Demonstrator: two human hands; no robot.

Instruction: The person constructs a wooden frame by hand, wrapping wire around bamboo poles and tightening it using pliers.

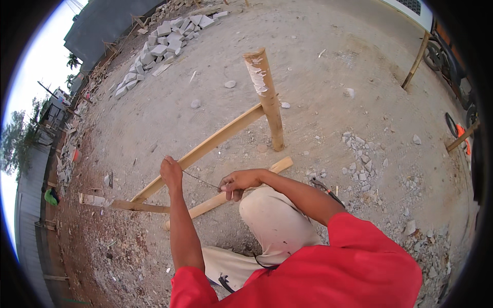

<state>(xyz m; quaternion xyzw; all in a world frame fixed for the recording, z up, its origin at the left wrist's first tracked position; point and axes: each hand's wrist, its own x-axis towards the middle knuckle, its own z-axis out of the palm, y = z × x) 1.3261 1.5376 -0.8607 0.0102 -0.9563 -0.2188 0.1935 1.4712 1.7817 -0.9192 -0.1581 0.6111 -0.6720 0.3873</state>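
A thin wire (pixel 201 180) stretches between my two hands, above the ground. My left hand (pixel 171 172) is closed around its far left end, right against a long wooden plank (pixel 218 137). With bent fingers, my right hand (pixel 237 184) pinches the wire's other end over a loose wooden stake (pixel 205 206) lying before my knee. The plank slants from a round wooden post (pixel 267 97) with peeling white patches down to another stake (pixel 128 205) at left, which has a whitish end. On the ground beside my right forearm lie pincers (pixel 327 190), partly hidden.
Pale blocks (pixel 164 45) are heaped at the far left. Stone rubble (pixel 362 159) lies scattered to the right. Wooden stakes (pixel 416 60) stand at the right edge near a motorbike (pixel 446 64). A corrugated fence (pixel 32 215) runs along the left.
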